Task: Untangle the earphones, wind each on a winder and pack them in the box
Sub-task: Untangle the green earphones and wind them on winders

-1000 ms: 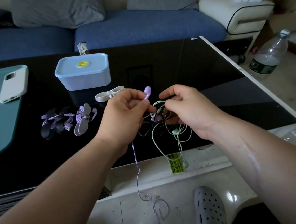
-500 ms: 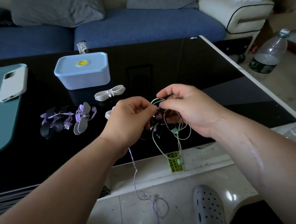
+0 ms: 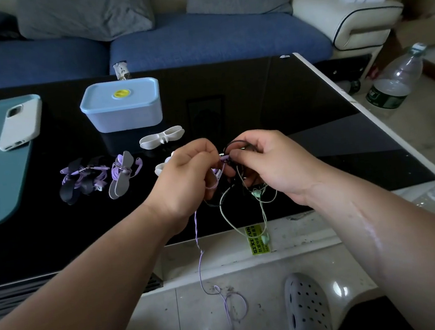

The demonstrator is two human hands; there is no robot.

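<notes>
Your left hand (image 3: 183, 178) curls its fingers, pinching the purple cable (image 3: 196, 233); your right hand (image 3: 269, 165) pinches the tangled earphones (image 3: 244, 183) at frame centre; the purple cable dangles to the floor; a white winder (image 3: 162, 137) lies just above; the lidded box (image 3: 123, 107) sits upper left.

A person seen from their own viewpoint: left forearm (image 3: 89, 283) and right forearm (image 3: 378, 242) bare, left hand (image 3: 186, 178) and right hand (image 3: 272, 165) uncovered. A long glossy streak runs down the right forearm. One foot wears a grey clog (image 3: 308, 307) dotted with round holes, beside a dark garment (image 3: 379, 316).
</notes>
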